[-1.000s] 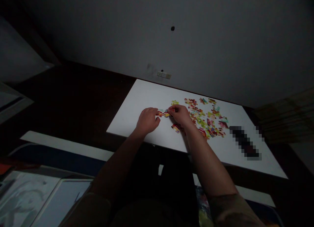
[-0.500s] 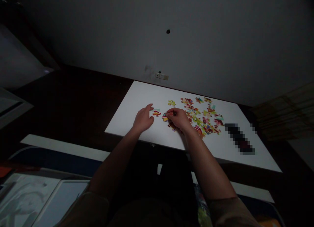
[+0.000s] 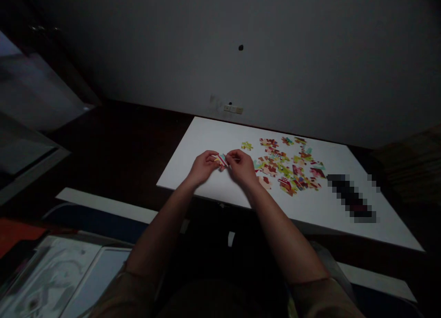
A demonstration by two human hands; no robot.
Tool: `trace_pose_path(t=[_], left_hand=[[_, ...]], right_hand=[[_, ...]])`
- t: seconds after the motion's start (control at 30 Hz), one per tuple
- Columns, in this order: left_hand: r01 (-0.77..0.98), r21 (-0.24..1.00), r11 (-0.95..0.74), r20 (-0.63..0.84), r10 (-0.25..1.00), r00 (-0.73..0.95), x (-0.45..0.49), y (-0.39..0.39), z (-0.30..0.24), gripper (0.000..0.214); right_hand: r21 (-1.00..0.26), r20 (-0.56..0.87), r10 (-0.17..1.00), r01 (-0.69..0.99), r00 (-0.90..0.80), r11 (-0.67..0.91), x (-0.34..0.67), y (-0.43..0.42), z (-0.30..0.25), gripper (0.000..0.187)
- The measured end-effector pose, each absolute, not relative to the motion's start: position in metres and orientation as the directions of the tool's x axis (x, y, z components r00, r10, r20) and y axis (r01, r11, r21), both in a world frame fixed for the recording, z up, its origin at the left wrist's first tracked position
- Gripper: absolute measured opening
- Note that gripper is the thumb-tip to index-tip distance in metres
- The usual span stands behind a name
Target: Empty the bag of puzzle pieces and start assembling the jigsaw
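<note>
Between my two hands, over the left part of the white table, are colourful jigsaw puzzle pieces with yellow, red and light blue stripes. My left hand pinches them from the left side. The fingers of my right hand close on them from the right. How many pieces are held, and whether they are locked together, I cannot make out. To the right of my right hand lies a loose spread of puzzle pieces, green, red, brown and pink. A single yellow-green piece sits apart behind my hands.
A dark pixelated object lies on the table's right part. Behind the table rises a grey wall with a socket strip. Below left, a bench carries a white flat box.
My left hand, spread beside a piece before, has closed on it. My right hand has brought its piece leftward against it, and both hands now hold the pieces. The view has shifted a little.
</note>
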State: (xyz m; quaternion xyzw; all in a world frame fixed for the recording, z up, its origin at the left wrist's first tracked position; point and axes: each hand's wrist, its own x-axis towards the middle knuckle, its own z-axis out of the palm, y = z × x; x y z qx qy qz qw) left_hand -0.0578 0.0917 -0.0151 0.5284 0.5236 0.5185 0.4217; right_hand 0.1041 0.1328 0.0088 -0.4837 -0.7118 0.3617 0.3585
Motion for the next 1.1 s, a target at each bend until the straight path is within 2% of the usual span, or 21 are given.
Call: trace_pose_path(t=[0.1,0.17,0.27,0.37,0.5,0.77,1.1], left_hand=[[0.277,0.960,-0.037,0.050,0.998,-0.040,-0.080,0.105,-0.010,0.027],[0.433,0.900,-0.048,0.029,0.998,0.051,-0.093,0.118,-0.005,0.028],[0.609,0.774,-0.175,0.077,0.980,0.185,-0.101,0.137,0.002,0.031],[0.684,0.677,-0.272,0.134,0.959,0.249,-0.100,0.148,0.005,0.035],[0.712,0.637,-0.294,0.171,0.955,0.241,-0.096,0.148,0.004,0.031],[0.728,0.661,-0.182,0.175,0.981,0.086,-0.086,0.146,0.001,0.028],[0.887,0.450,-0.106,0.071,0.994,0.082,-0.069,0.137,0.013,0.026]], right_hand=[[-0.640,0.265,0.903,0.639,-0.339,0.427,0.111,0.137,0.010,0.030],[-0.520,0.266,0.866,0.694,-0.423,0.498,0.112,0.137,0.009,0.038],[-0.434,0.237,0.839,0.720,-0.489,0.542,0.113,0.136,0.004,0.043],[-0.422,0.245,0.833,0.719,-0.497,0.553,0.114,0.136,0.000,0.042],[-0.431,0.241,0.837,0.719,-0.491,0.546,0.116,0.138,-0.002,0.040],[-0.428,0.242,0.836,0.719,-0.493,0.548,0.116,0.138,0.001,0.036],[-0.408,0.251,0.836,0.729,-0.488,0.549,0.116,0.139,-0.003,0.032]])
